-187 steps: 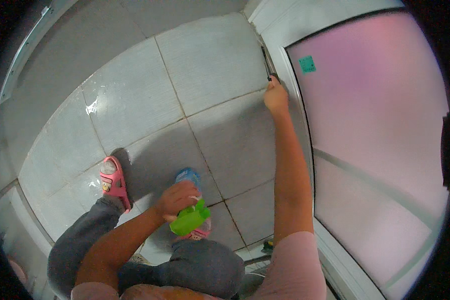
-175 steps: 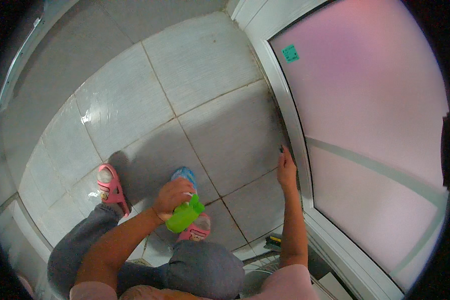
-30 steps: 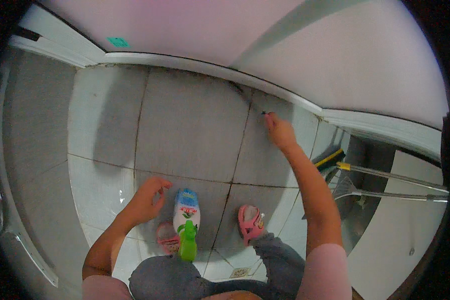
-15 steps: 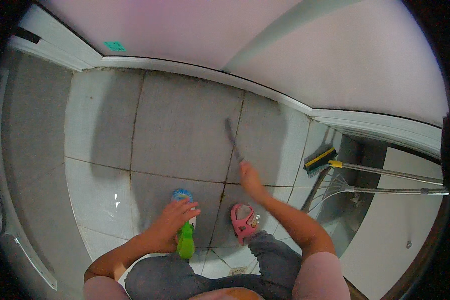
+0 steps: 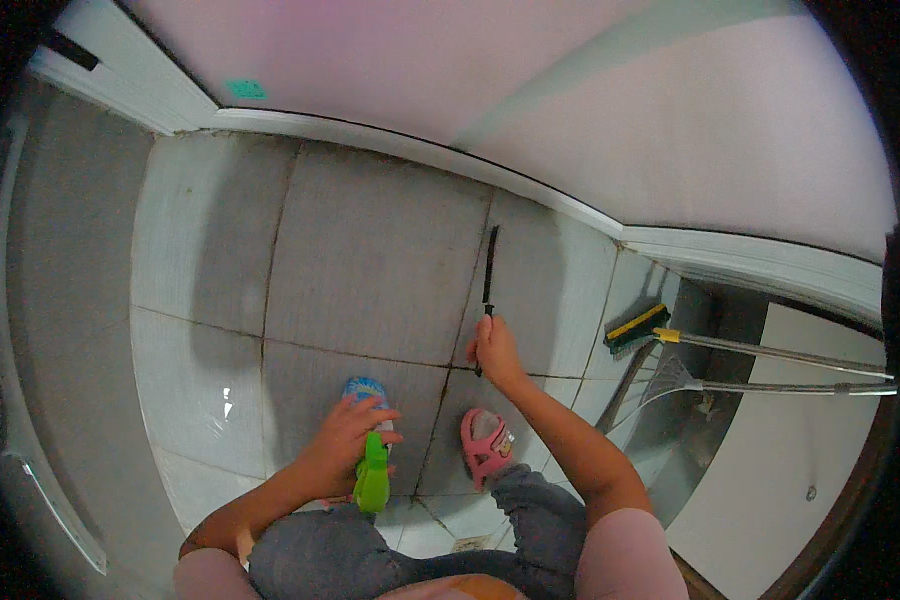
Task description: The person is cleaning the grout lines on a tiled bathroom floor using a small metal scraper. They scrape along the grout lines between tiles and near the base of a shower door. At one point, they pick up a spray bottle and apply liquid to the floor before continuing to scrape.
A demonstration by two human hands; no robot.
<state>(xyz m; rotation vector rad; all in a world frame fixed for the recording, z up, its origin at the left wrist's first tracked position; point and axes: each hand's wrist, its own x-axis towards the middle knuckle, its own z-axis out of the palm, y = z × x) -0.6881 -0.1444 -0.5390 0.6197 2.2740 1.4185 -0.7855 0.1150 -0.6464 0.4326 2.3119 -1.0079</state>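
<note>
My left hand (image 5: 345, 445) is closed round a spray bottle with a bright green trigger head (image 5: 373, 475). The far end of the bottle (image 5: 367, 388) is blue, and the fingers cover much of its body. In my closed right hand (image 5: 497, 350) is a long, thin black tool (image 5: 490, 265), whose slim blade-like end points toward the door. A short end of its handle shows below the fist. The tool is held over the grey tiled floor (image 5: 370, 240), close to a dark grout line; whether it touches cannot be told.
Ahead stands a pinkish door panel (image 5: 370, 60) in a white frame. To the right, a green-and-yellow scrub brush (image 5: 638, 328) and a wire rake-like head (image 5: 673, 375) lie on metal poles. A pink clog (image 5: 487, 445) is on my right foot.
The black tool has swung from leaning left to nearly straight ahead, and its blur is gone. My right hand has shifted slightly forward. The left hand keeps hold of the spray bottle.
</note>
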